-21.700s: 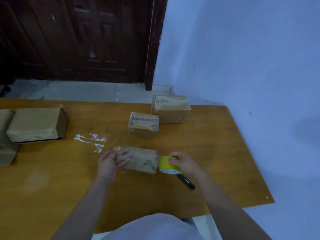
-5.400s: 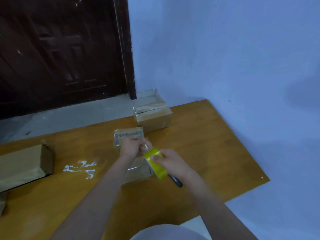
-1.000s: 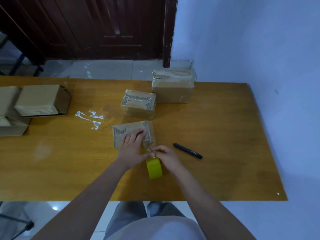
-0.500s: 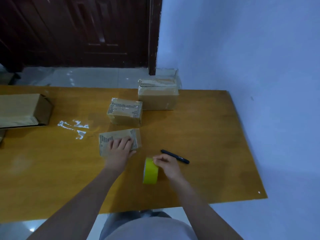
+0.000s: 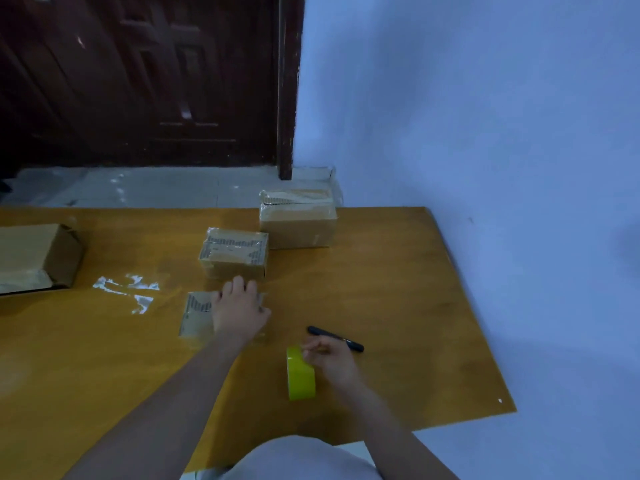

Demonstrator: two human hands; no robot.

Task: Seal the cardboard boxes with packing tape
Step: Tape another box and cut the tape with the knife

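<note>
two hands work on the table [image 5: 398, 271]: the left hand [image 5: 239, 311] lies flat on a small box [image 5: 195, 315], while the right hand [image 5: 332, 360] grips the yellow tape roll [image 5: 300, 374] beside a black marker [image 5: 337, 337].

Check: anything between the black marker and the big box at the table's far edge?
Nothing: head view shows bare tabletop between marker and big box.

The bench [image 5: 381, 292] is smooth orange-brown wood with a dull sheen. The boxes [image 5: 298, 223] are matt brown cardboard, some under glossy clear tape. The tape roll [image 5: 300, 375] looks glossy yellow plastic. The pen [image 5: 336, 338] is black plastic.
</note>
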